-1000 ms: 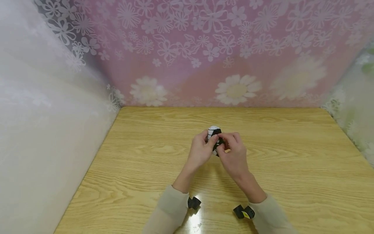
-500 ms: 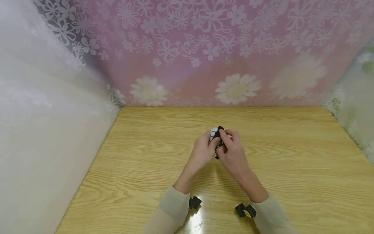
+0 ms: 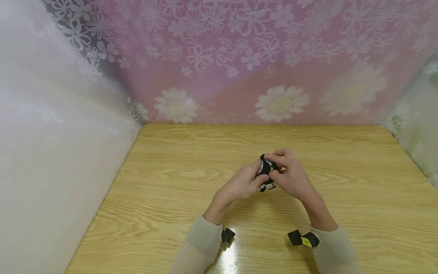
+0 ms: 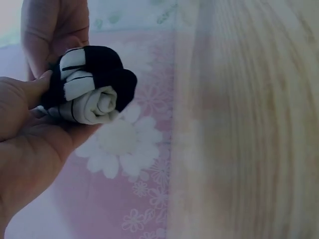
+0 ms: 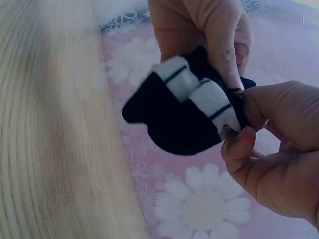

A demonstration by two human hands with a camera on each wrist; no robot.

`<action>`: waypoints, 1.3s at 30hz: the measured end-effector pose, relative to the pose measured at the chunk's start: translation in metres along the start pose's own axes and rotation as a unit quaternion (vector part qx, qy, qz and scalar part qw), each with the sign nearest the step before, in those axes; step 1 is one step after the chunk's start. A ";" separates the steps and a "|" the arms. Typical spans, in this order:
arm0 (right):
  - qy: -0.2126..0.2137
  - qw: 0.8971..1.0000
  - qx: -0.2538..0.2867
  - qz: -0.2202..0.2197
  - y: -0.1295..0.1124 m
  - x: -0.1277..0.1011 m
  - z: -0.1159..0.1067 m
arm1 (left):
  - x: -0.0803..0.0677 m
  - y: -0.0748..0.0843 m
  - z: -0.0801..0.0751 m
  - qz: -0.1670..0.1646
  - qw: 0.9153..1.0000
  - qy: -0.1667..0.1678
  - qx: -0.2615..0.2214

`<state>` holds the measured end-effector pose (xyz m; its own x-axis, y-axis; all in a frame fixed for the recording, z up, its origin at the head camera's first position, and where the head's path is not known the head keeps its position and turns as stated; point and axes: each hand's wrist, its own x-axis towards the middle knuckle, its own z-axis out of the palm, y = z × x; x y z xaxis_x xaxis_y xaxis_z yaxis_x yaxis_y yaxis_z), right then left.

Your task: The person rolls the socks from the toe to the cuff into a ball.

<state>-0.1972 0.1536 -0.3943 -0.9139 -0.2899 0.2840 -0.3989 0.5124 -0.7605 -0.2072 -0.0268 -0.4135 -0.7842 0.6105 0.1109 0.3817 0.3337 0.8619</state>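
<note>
A rolled bundle of black-and-white knit fabric, looking like a pair of socks (image 3: 266, 167), is held in the air above the table. My left hand (image 3: 241, 183) grips it from the left, thumb across its near side. With thumb and forefinger, my right hand (image 3: 293, 178) pinches an edge on the bundle's right side. In the left wrist view the socks (image 4: 102, 59) show a white spiral end with black folds over it. Black patches and white bands with dark stripes cover the socks (image 5: 182, 122) in the right wrist view. The fingers behind the bundle are partly hidden.
Below the hands spreads a wood-grain table (image 3: 164, 205). A pink flower-patterned wall covering (image 3: 219, 91) stands at its back, with pale sheets at the left and right. Black camera mounts (image 3: 303, 239) sit at both sleeve cuffs.
Both hands have moved to the right with the socks, and the bundle has turned. My right hand has swung further out, its fingers shifting along the fabric's edge.
</note>
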 end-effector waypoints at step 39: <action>0.049 0.991 0.094 0.079 -0.002 -0.001 -0.005 | 0.001 -0.001 -0.003 0.069 0.969 0.075 -0.224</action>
<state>-0.1962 0.1571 -0.3905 -0.9704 -0.1332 0.2012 -0.2377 0.3828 -0.8927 -0.2098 -0.0285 -0.4130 -0.8160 0.5042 0.2826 0.2642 -0.1094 0.9582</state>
